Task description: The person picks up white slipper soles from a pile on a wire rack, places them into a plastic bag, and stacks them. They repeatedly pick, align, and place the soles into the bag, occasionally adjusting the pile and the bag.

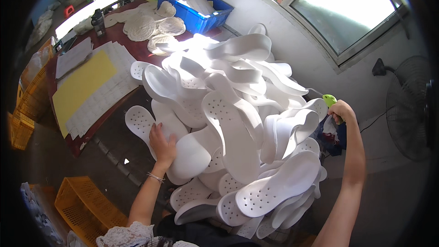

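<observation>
A tall heap of white foam shoe soles [238,144], several with small holes in the wide end, fills the middle in front of me. My left hand [163,146] rests on a white sole [170,123] at the left side of the heap, fingers spread and lying on its surface. On the right, my right hand [340,110] is closed around the bright green handle of a tool [329,100]. A thin metal shaft runs from that handle toward the soles; its kind I cannot tell.
A dark red table [82,139] at the left carries paper sheets [87,93], a dark bottle [98,23] and cream round pads [141,26]. Behind the heap stands a blue crate [196,20] of papers. Yellow crates [87,206] stand lower left. A fan [409,107] stands right.
</observation>
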`<state>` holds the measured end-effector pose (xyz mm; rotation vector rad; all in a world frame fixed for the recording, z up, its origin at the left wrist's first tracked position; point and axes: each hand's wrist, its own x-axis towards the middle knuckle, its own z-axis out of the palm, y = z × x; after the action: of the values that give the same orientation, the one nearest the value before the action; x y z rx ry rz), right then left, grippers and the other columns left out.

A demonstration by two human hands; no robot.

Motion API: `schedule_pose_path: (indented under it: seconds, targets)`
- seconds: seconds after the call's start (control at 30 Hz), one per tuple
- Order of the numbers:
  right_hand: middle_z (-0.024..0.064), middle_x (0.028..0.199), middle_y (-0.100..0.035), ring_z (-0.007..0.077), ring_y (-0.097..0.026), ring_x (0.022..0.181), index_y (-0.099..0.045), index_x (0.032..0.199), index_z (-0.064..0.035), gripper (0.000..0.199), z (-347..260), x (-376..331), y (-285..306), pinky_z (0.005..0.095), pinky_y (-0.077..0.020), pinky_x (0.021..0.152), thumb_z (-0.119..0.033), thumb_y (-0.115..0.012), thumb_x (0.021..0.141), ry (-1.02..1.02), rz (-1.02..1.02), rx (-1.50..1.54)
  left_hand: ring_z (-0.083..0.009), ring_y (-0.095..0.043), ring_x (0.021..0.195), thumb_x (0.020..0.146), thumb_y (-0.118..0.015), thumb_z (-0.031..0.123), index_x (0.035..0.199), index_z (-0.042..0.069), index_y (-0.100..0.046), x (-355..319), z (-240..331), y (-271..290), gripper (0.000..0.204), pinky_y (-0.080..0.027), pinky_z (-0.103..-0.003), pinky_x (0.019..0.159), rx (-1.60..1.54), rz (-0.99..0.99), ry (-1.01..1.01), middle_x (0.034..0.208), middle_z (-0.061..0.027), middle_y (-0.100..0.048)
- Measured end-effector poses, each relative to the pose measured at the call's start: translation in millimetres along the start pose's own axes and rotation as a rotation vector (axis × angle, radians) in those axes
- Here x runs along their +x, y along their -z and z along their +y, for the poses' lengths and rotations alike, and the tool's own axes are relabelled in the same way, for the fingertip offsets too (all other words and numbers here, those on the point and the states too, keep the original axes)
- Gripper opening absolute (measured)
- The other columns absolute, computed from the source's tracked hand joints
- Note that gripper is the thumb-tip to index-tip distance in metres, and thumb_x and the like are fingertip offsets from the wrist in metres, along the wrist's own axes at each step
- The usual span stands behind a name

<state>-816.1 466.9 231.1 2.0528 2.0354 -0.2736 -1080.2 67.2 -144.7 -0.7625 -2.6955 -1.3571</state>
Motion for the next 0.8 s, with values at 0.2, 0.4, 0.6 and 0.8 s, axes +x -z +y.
schedule_pose_path:
  seconds: [0.2,0.4,0.6,0.8]
  targets:
    - [0.0093,0.053,-0.054,0.0195,-0.054,0.04,-0.058,0.064,0.0061,0.016,-81.3,-60.2,5.2,0.0359,-0.0474,0.045,-0.007,-0.062,0.072,0.448,0.362,0.064,-0.044,-0.035,0.129,0.082,-0.057,0.015,0.128,0.0,-0.045,-0.4,-3.7,9.9,0.049,-0.027,-0.052,0.107,0.078,0.037,-0.11,0.14,-0.0284,-0.037]
    - [0.0218,0.072,-0.066,0.0346,-0.067,0.068,-0.07,0.079,0.0022,0.013,-108.4,-206.8,-37.4,0.0409,-0.0539,0.068,-0.008,-0.064,0.074,1.093,0.395,-0.321,-0.0424,-0.042,0.124,0.084,-0.056,0.01,0.121,0.001,-0.05,10.0,14.0,10.0,0.038,-0.034,-0.05,0.103,0.038,-0.017,-0.074,0.137,-0.0263,-0.039]
    - [0.0222,0.077,-0.067,0.0362,-0.068,0.075,-0.07,0.08,0.0031,0.018,-78.7,-211.3,-61.2,0.0419,-0.0536,0.076,-0.01,-0.06,0.072,1.043,0.096,-0.388,-0.0406,-0.042,0.125,0.088,-0.058,0.018,0.127,0.0,-0.048,-6.3,47.3,23.9,0.044,-0.034,-0.048,0.103,-0.04,-0.173,-0.325,0.137,-0.0248,-0.041]
    - [0.0225,0.092,-0.069,0.0352,-0.069,0.085,-0.07,0.095,0.0019,0.023,4.0,-200.9,-9.6,0.0413,-0.054,0.078,-0.014,-0.062,0.081,0.297,0.39,-0.095,-0.0419,-0.023,0.137,0.089,-0.058,0.027,0.137,0.002,-0.042,-49.9,75.1,49.9,0.056,-0.02,-0.059,0.109,0.153,-0.303,-0.427,0.146,-0.0251,-0.029]
